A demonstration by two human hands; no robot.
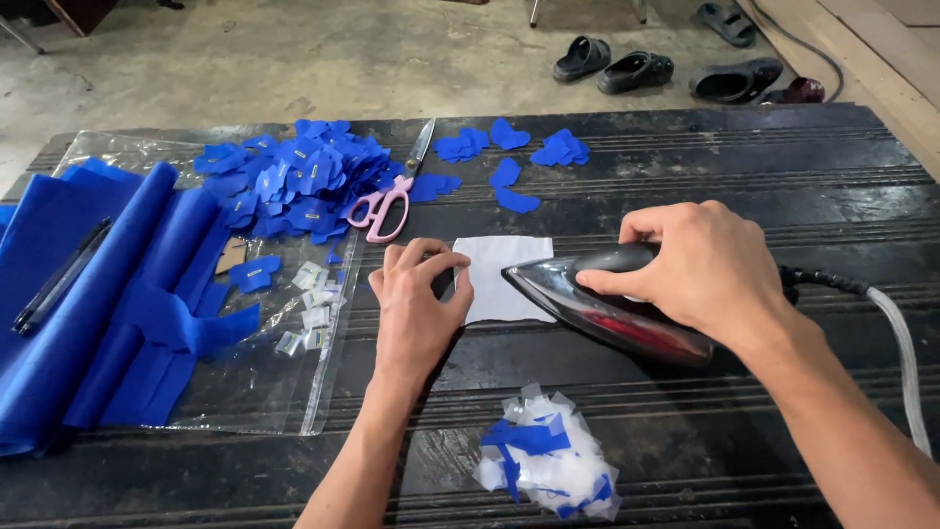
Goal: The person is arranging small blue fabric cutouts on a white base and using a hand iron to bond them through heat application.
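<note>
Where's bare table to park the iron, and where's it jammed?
Bare patches: right of the iron toward the table edge, crossed only by the cord; and the front strip between the scrap pile and plastic sheet. Crowded: left half, with blue felt, cut pieces, scissors.

Dark ribbed wooden table; bare concrete floor beyond; black sandals on floor, daylight.
</note>
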